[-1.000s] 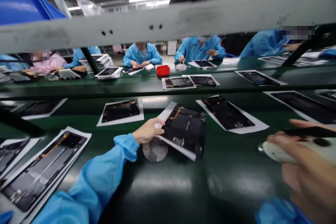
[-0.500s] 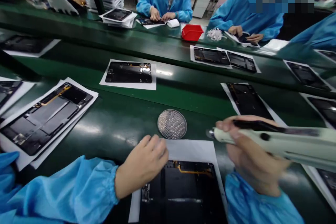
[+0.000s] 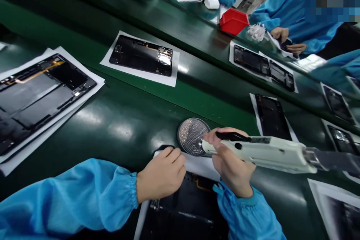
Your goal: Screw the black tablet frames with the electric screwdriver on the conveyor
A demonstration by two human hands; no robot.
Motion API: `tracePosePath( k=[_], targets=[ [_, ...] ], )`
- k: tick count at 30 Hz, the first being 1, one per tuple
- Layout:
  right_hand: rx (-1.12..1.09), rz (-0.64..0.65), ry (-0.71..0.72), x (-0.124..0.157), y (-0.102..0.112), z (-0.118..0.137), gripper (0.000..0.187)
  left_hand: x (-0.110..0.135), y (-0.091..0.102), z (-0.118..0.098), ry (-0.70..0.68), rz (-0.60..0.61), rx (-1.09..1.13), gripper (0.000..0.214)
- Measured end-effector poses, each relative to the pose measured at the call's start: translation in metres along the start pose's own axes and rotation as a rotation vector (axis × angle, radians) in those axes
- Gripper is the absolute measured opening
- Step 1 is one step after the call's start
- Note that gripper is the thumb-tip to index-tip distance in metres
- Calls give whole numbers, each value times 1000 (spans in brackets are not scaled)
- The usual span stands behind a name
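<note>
My left hand (image 3: 161, 174) rests curled on the top left corner of a black device panel (image 3: 182, 210) that lies on a white sheet (image 3: 197, 165) right in front of me. My right hand (image 3: 230, 163) is wrapped round a pale electric screwdriver (image 3: 261, 152), held nearly level. Its tip points left, over the edge of a round metal dish of small screws (image 3: 191, 135) that sits just beyond the sheet. Both sleeves are blue.
Several more black panels on white sheets lie on the green belt (image 3: 118, 112): one at far left (image 3: 39, 90), one in the middle (image 3: 142, 56), others to the right (image 3: 271, 114). Across the belt, people in blue coats work beside a red bin (image 3: 233, 20).
My left hand has pulled a panel on its sheet from the belt down in front of me. My right hand has brought the screwdriver leftward, its tip now at the screw dish.
</note>
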State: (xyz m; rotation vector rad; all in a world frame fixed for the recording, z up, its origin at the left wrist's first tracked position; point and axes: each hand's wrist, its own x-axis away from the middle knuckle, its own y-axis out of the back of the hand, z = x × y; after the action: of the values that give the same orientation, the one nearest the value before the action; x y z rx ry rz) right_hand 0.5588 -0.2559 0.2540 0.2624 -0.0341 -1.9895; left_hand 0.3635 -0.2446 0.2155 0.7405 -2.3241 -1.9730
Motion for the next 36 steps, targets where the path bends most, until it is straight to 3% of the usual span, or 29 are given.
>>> tracePosePath(
  k=[4,15,26,32,36],
  targets=[
    [5,-15,-11,0,0,1,18,0,2,0,28,37,18,16],
    [-113,12,8,-6,-7,4,16,0,0,0,33,2,27,19],
    [-34,-2,-2,-4,-7,3,15,0,-1,-1,25,21,5,20],
    [-222,-50,61,-4,-2,30,22,0,0,1,12,14,-23,20],
    [-315,-16,108,12,11,50,25,4,1,6,-25,31,-30,19]
  ],
)
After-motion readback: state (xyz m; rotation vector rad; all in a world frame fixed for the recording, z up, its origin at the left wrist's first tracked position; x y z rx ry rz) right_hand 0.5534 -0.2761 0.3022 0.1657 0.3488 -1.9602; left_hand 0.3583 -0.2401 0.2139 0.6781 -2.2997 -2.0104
